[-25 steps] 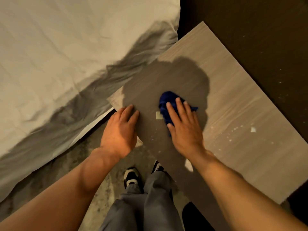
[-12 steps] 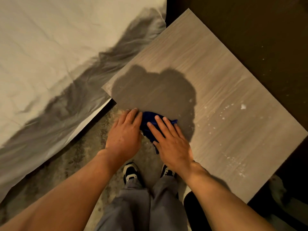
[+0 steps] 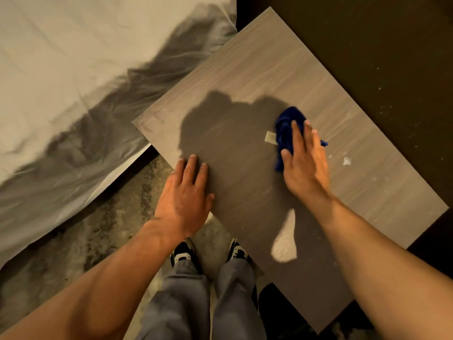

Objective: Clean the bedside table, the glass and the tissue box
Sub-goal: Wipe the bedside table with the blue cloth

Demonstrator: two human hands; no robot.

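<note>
The bedside table (image 3: pixel 257 77) has a grey wood-grain top that fills the middle of the view. My right hand (image 3: pixel 305 163) presses a dark blue cloth (image 3: pixel 285 128) flat on the tabletop, right of centre. A small pale label sticks out from the cloth's left side. My left hand (image 3: pixel 185 195) lies flat on the table's near-left edge, fingers spread, holding nothing. White specks and crumbs (image 3: pixel 346 161) dot the tabletop to the right of the cloth. No glass or tissue box is in view.
A bed with a white sheet (image 3: pixel 73 69) lies to the left, close to the table's corner. Mottled carpet (image 3: pixel 103 241) runs between bed and table, where my legs and shoes (image 3: pixel 183 253) stand. Dark floor surrounds the table at the right.
My right hand slid the blue cloth from the table's near-left edge rightward toward the middle. My left hand stayed at the near edge.
</note>
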